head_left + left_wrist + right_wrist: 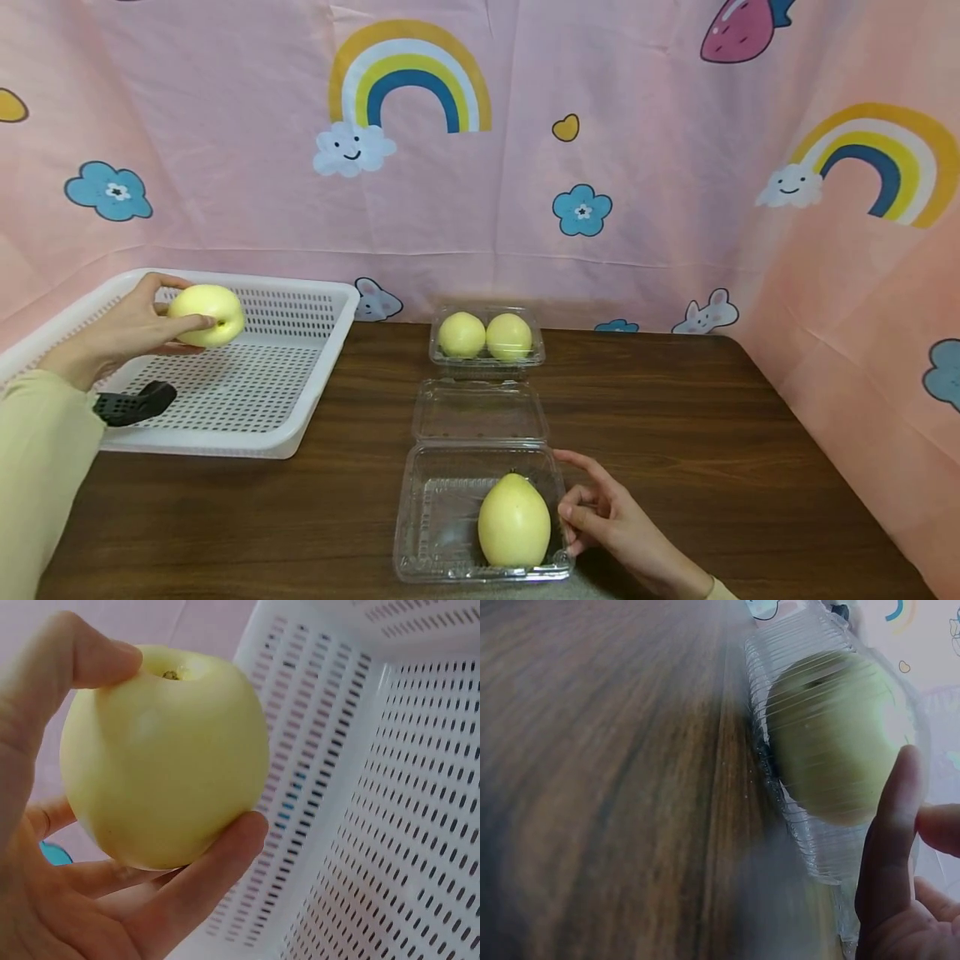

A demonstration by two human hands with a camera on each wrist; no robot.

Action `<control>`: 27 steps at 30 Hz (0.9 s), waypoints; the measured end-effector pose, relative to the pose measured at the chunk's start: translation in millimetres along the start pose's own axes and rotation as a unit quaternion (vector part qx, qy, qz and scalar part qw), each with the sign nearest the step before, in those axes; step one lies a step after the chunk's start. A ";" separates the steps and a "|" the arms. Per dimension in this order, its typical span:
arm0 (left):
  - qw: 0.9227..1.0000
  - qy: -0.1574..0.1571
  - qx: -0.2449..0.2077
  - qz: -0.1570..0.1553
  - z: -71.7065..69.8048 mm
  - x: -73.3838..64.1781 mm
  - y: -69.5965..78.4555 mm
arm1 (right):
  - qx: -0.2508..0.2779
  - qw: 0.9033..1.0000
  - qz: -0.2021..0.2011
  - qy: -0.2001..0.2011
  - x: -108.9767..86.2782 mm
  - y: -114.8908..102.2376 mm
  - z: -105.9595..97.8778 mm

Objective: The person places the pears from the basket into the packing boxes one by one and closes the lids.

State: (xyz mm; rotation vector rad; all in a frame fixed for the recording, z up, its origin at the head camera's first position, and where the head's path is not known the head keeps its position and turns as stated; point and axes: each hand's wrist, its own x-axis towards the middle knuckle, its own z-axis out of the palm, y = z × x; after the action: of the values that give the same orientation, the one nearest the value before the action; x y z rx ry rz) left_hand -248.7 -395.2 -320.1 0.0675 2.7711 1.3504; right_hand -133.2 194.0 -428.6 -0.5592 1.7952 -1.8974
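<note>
My left hand holds a pale yellow pear above the white basket, thumb by the hollow at its end and fingers around its side. In the left wrist view, the same pear fills the grasp. A clear plastic clamshell box lies with its lid folded back, away from me. Inside its right half stands another pear, stem up. My right hand pinches the box's right rim between thumb and fingers. In the right wrist view, that pear shows through the ribbed wall.
The white slotted basket stands on the left of the brown wooden table. Behind the open box, a second clear box contains two pears. A pink patterned cloth hangs behind the table and along its sides.
</note>
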 end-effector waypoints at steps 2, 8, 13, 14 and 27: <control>1.000 0.000 -0.001 0.003 2.3 -0.6 4.1 | 0.001 1.000 0.001 0.001 -0.2 0.0 -0.1; 0.999 0.008 -0.019 0.025 11.4 -3.9 13.2 | -0.001 1.000 0.006 0.005 -0.1 -0.2 -0.2; 0.999 0.014 -0.024 0.044 16.8 -6.2 23.9 | -0.003 1.000 0.008 0.008 -0.3 0.2 -0.2; 0.999 0.012 -0.021 0.044 17.7 -6.6 26.6 | -0.003 1.000 0.007 0.008 -0.4 0.2 -0.2; 0.998 0.019 0.008 0.058 38.9 -11.0 55.7 | -0.020 1.000 0.009 0.009 -0.9 -1.6 0.3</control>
State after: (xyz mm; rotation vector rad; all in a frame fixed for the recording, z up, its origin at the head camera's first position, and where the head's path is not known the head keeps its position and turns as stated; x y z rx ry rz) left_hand -234.1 -331.0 -299.8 0.2096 2.8493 1.3696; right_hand -132.4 194.4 -427.0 -0.5398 1.8459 -1.8637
